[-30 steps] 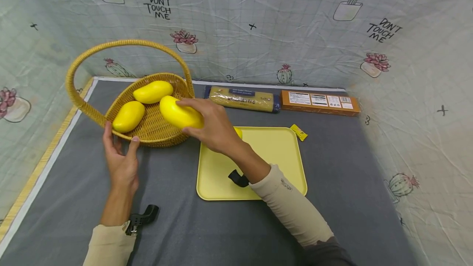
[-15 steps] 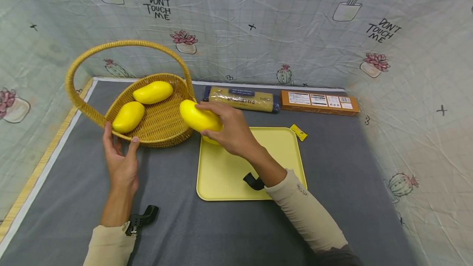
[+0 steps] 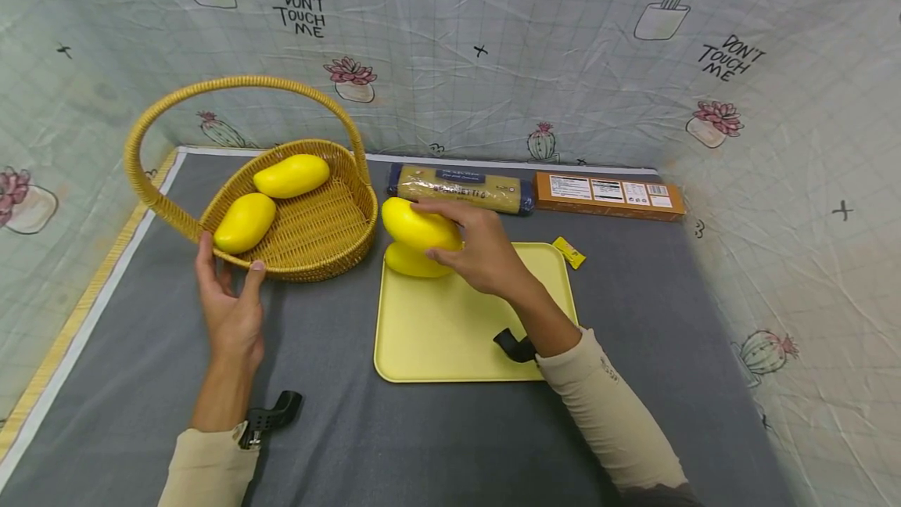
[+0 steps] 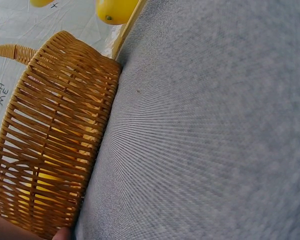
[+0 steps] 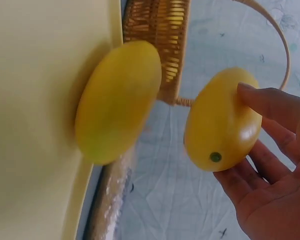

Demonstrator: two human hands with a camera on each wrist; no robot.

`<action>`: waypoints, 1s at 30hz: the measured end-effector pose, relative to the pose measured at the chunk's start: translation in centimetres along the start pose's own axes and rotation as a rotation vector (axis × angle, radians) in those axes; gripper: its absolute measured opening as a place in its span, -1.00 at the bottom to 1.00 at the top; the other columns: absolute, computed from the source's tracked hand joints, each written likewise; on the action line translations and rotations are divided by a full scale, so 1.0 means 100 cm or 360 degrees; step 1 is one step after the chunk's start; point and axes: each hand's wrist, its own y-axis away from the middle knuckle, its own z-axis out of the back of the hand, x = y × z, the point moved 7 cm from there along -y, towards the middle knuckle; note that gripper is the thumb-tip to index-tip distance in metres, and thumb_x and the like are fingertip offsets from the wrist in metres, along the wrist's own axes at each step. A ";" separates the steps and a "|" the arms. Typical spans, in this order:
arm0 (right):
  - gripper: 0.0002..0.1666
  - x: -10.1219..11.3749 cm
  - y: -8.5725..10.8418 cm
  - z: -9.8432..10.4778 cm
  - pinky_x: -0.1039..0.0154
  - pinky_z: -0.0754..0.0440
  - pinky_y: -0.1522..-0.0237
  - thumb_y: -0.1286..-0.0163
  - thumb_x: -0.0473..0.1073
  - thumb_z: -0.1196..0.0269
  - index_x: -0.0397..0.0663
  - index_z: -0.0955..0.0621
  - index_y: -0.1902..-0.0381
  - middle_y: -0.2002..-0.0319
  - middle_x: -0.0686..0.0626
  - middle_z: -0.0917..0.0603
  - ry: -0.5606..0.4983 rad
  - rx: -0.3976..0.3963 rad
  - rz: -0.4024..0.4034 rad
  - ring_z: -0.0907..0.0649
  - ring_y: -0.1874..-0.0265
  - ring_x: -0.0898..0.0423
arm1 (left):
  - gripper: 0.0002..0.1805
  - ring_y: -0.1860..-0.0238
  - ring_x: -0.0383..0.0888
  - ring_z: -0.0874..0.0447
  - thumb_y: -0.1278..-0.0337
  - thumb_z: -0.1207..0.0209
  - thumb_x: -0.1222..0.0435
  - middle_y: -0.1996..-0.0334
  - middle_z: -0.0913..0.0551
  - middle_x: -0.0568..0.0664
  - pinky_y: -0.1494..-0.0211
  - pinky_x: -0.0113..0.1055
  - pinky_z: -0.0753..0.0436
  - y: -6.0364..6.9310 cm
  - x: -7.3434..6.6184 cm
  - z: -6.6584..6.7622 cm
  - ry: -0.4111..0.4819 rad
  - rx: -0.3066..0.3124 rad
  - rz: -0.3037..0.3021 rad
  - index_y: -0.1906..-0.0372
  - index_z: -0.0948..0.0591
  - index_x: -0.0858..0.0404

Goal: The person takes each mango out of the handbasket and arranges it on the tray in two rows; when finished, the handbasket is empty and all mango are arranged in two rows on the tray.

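My right hand (image 3: pixel 486 250) grips a yellow mango (image 3: pixel 415 224), held in the air above the far left corner of the yellow tray (image 3: pixel 450 343). Just beneath it a second mango (image 5: pixel 117 102) lies on the tray; in the right wrist view the two are apart. On the left, my left hand (image 3: pixel 231 311) holds the near rim of a wicker basket (image 3: pixel 317 237), thumb on the rim and fingers at its outer side. Two mangoes lie in the basket, one at the left (image 3: pixel 245 223) and one at the back (image 3: pixel 292 176).
Behind the tray lie a spaghetti packet (image 3: pixel 461 188) and a brown box (image 3: pixel 609 196). A small yellow sachet (image 3: pixel 568 253) is at the tray's far right corner. The basket's tall handle (image 3: pixel 246 82) arches upward. A printed cloth (image 3: pixel 450 37) hangs at the back.
My right hand has carried its mango rightward, from over the basket to above the tray's far left corner. The left hand and basket have stayed in place.
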 end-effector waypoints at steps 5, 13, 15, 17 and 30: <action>-0.24 -0.010 0.006 0.016 0.07 -0.53 -0.47 -0.29 -0.37 -0.52 0.11 -0.62 -0.42 -0.44 0.06 -0.62 -0.0041 0.0006 -0.0023 -0.54 -0.47 0.01 | -0.09 -0.70 -0.12 0.15 -0.50 -0.18 0.43 -0.74 0.08 -0.30 -0.74 -0.07 -0.07 0.000 0.000 0.000 -0.0010 0.0001 0.0014 -0.73 -0.06 -0.16; -0.22 -0.020 0.019 0.034 -0.01 -0.56 -0.43 -0.28 -0.40 -0.52 0.14 -0.62 -0.42 -0.45 0.08 -0.60 -0.0023 0.0040 -0.0060 -0.54 -0.47 -0.02 | -0.10 -0.71 -0.12 0.16 -0.51 -0.18 0.42 -0.74 0.09 -0.30 -0.75 -0.05 -0.05 0.000 0.000 0.001 -0.0004 0.0005 0.0011 -0.72 -0.06 -0.18; -0.21 -0.021 0.022 0.036 -0.02 -0.56 -0.43 -0.28 -0.41 -0.52 0.15 -0.62 -0.43 -0.47 0.08 -0.58 -0.0019 0.0060 -0.0051 -0.52 -0.49 -0.02 | -0.09 -0.71 -0.13 0.17 -0.51 -0.17 0.43 -0.73 0.09 -0.30 -0.76 -0.05 -0.03 0.000 0.001 0.001 -0.0002 0.0009 0.0011 -0.72 -0.06 -0.18; -0.20 -0.024 0.025 0.038 -0.03 -0.57 -0.43 -0.27 -0.42 -0.52 0.14 -0.62 -0.43 -0.49 0.06 -0.57 -0.0012 0.0071 -0.0036 -0.51 -0.50 -0.03 | -0.09 -0.71 -0.14 0.19 -0.51 -0.17 0.43 -0.74 0.10 -0.29 -0.76 -0.07 -0.02 0.000 0.001 0.001 0.0001 0.0012 0.0013 -0.72 -0.05 -0.18; -0.19 -0.056 0.044 0.054 -0.14 -0.57 -0.38 -0.30 -0.45 -0.48 0.20 -0.60 -0.45 -0.52 0.03 -0.53 0.0100 0.0134 -0.0173 -0.52 -0.48 -0.12 | -0.09 -0.71 -0.16 0.18 -0.51 -0.17 0.43 -0.73 0.09 -0.31 -0.75 -0.07 -0.06 0.000 0.002 0.000 -0.0018 0.0015 0.0025 -0.72 -0.05 -0.19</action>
